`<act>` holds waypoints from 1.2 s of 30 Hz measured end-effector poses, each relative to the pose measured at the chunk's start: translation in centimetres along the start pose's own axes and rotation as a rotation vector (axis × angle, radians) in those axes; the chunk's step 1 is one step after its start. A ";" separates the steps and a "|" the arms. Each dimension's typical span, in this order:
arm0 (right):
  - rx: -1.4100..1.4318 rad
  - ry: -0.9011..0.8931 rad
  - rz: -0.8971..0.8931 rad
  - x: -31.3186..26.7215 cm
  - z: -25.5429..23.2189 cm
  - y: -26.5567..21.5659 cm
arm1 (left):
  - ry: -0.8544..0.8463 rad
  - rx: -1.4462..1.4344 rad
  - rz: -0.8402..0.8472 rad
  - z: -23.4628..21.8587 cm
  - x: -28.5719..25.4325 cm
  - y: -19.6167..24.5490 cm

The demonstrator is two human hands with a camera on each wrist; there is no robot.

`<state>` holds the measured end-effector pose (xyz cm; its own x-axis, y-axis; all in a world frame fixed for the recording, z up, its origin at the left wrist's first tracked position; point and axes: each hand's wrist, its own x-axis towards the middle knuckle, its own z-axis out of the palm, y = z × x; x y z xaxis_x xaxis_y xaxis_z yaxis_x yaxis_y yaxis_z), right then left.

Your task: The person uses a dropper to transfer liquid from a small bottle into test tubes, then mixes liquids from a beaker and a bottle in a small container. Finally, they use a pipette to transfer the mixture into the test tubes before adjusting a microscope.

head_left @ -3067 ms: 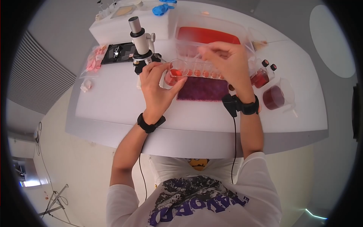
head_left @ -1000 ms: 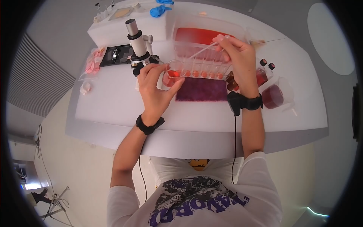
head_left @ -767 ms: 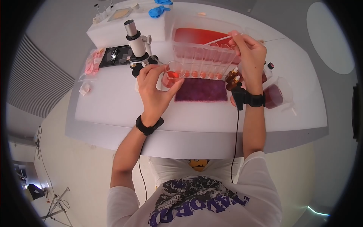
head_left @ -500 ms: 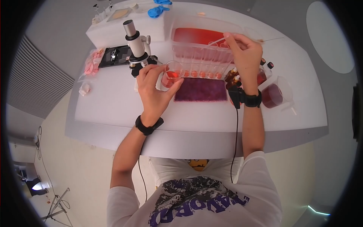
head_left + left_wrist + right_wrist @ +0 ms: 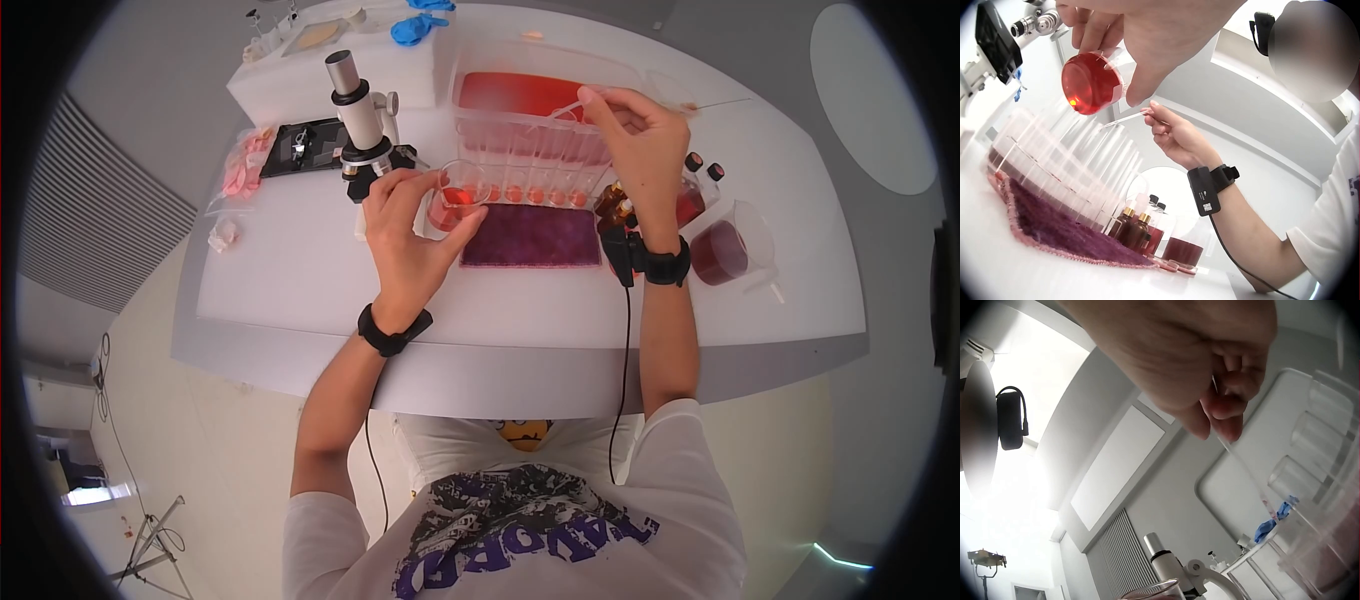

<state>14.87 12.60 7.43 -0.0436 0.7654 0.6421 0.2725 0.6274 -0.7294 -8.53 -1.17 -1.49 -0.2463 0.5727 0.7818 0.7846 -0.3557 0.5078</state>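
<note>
Between thumb and fingers, my left hand (image 5: pixel 405 240) holds a small clear beaker (image 5: pixel 1088 84) of red liquid, tilted in the left wrist view. My right hand (image 5: pixel 648 150) pinches a thin clear plastic pipette (image 5: pixel 1244 469) near its upper end. The pipette slants down to the left, its tip close over the mouths of upright test tubes (image 5: pixel 1116 156). Those tubes stand in a row in a clear rack, and red-orange shows at their bottoms in the head view. In front of the rack lies a dark purple cloth (image 5: pixel 530 238).
A microscope (image 5: pixel 362 115) stands left of the rack. Behind is a clear bin (image 5: pixel 550 60) with red contents. Brown dropper bottles (image 5: pixel 1132 228), dark-capped bottles (image 5: pixel 690 205) and a jug of dark red liquid (image 5: pixel 722 250) stand right. Blue gloves (image 5: pixel 415 28) lie on a white box.
My right hand has lifted the pipette away from the beaker and carried it right over the test tubes, then shifted slightly back left. My left hand has stayed nearly still with the beaker.
</note>
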 end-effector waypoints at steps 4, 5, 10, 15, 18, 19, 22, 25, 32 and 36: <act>0.041 0.001 -0.051 0.0 0.3 0.7 | -0.002 -0.003 0.003 0.0 0.0 0.0; 0.036 -0.004 -0.046 0.0 0.3 0.7 | -0.006 0.000 0.005 0.0 0.0 0.0; 0.007 -0.013 -0.032 0.1 0.2 0.6 | -0.014 0.003 0.005 0.0 0.0 0.0; 0.046 -0.015 -0.122 0.3 0.3 1.3 | -0.019 -0.011 -0.003 0.0 0.1 0.1; 0.020 -0.016 -0.075 0.1 0.3 0.7 | -0.007 -0.017 -0.005 0.0 0.0 0.2; 0.021 -0.017 -0.075 0.1 0.3 0.7 | -0.007 -0.016 -0.005 0.0 0.0 0.2; 0.009 -0.039 -0.067 0.1 0.2 0.6 | -0.008 -0.020 0.002 0.0 0.0 0.0; 0.151 -0.013 0.003 0.0 -0.2 -0.9 | -0.015 -0.024 0.007 0.0 0.0 -0.1; 0.301 -0.346 0.011 -2.2 1.0 -3.8 | 0.000 -0.009 0.008 0.0 0.0 0.1; 0.116 -0.513 0.010 -2.9 2.1 -4.0 | -0.003 -0.013 0.014 0.0 0.0 0.1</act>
<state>11.90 8.15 7.96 -0.5149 0.7246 0.4580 0.1682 0.6093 -0.7749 -8.48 -1.18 -1.43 -0.2343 0.5697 0.7878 0.7803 -0.3731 0.5019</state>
